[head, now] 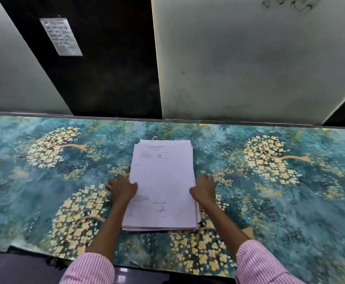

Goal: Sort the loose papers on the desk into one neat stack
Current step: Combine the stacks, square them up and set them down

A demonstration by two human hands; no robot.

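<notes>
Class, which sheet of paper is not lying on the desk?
The lone sheet on the dark wall panel; the rest lie in the stack on the patterned cloth.

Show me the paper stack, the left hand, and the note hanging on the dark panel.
paper stack (162,181), head view, blank middle of the top sheet.
left hand (122,188), head view, back of the hand.
note (61,36), head view, centre of the sheet.

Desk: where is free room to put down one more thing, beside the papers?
Bare cloth lies left of the left hand and right of the right hand, and between the paper stack and the back panels. Crowded at the middle, where both hands grip the stack's sides.
</notes>
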